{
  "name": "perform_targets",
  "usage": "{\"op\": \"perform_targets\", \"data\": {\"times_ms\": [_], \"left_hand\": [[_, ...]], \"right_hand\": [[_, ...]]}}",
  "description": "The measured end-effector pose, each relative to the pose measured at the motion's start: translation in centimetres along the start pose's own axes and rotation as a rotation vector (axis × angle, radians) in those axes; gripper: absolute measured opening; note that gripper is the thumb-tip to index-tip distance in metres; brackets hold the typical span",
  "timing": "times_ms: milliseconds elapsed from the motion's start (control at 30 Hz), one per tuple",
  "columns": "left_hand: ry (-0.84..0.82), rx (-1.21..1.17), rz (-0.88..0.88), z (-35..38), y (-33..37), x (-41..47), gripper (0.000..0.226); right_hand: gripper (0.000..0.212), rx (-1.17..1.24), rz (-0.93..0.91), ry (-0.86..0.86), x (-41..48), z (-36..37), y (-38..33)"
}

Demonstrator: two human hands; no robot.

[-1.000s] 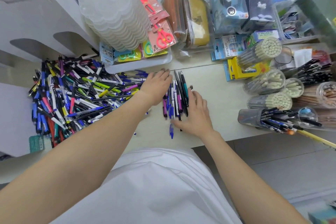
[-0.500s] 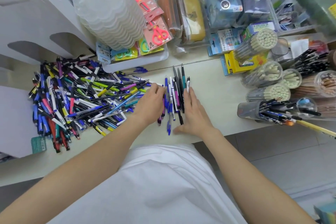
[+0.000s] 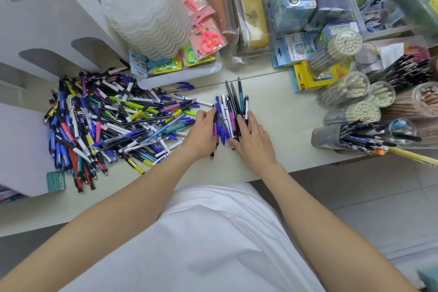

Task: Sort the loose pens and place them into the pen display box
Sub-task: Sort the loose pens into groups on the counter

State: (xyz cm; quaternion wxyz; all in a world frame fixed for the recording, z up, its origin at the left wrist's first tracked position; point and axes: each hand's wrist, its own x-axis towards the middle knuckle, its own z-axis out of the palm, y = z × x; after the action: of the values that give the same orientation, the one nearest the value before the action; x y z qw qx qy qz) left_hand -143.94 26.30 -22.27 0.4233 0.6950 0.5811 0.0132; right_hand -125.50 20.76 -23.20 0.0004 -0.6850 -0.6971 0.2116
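Both sides of a pen bunch [image 3: 228, 114] are pressed by the flat-fingered left hand [image 3: 203, 134] and right hand [image 3: 254, 141]; uneven squeezing could roll some into the big pile [image 3: 113, 121].

A large heap of loose plastic pens [image 3: 113, 125], with blue, black, white, yellow, green, purple and red barrels, is spread criss-cross over the left part of the pale bench [image 3: 284, 114]. Just right of it, a smaller bunch of blue, purple, black, white and teal pens [image 3: 231, 111] is laid side by side and roughly parallel. The bunch is touched on either side by the left hand [image 3: 202, 133] and the right hand [image 3: 253, 140].
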Motion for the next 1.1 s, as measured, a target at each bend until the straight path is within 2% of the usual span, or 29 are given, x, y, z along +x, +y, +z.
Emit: {"op": "perform_targets", "data": {"times_ms": [67, 167, 267, 400, 467, 567, 700, 833, 933, 1000, 1100], "left_hand": [[-0.046, -0.013, -0.010, -0.4, 0.2, 0.3, 0.097], [-0.096, -0.017, -0.023, -0.5, 0.4, 0.5, 0.106], [-0.071, -0.045, -0.008, -0.3, 0.4, 0.8, 0.101], [-0.055, -0.125, -0.057, -0.2, 1.5, 1.4, 0.092], [-0.072, -0.155, -0.073, -0.2, 2.2, 1.6, 0.091], [-0.069, -0.176, -0.096, -0.3, 2.4, 1.4, 0.087], [-0.070, -0.165, -0.105, -0.5, 2.0, 1.0, 0.086], [-0.074, -0.127, -0.071, -0.4, 1.8, 0.9, 0.088], [-0.109, -0.106, -0.057, 0.0, 1.8, 0.8, 0.093], [-0.122, -0.099, -0.052, 0.0, 1.9, 0.9, 0.094], [-0.135, -0.096, -0.062, -0.4, 1.8, 1.0, 0.093]], "right_hand": [[0.099, 0.030, -0.031, -0.047, -0.1, -0.3, 0.3], [0.126, 0.144, -0.067, -0.190, -0.6, -0.9, 1.3], [0.114, 0.269, -0.053, -0.207, -0.4, -1.4, 1.9], [0.096, 0.274, 0.025, -0.074, 0.4, -1.8, 1.6], [0.099, 0.267, 0.020, -0.071, 0.7, -1.9, 1.7], [0.110, 0.258, -0.013, -0.172, 0.8, -2.1, 2.6], [0.106, 0.207, -0.040, -0.096, 1.2, -2.1, 3.3], [0.143, 0.011, -0.090, -0.090, 3.0, -3.2, 2.5], [0.157, -0.094, -0.182, -0.146, 5.8, -4.4, 2.1], [0.151, -0.132, -0.234, -0.225, 7.5, -5.0, 1.9], [0.127, -0.074, -0.246, -0.281, 8.4, -4.8, 2.0]]}}
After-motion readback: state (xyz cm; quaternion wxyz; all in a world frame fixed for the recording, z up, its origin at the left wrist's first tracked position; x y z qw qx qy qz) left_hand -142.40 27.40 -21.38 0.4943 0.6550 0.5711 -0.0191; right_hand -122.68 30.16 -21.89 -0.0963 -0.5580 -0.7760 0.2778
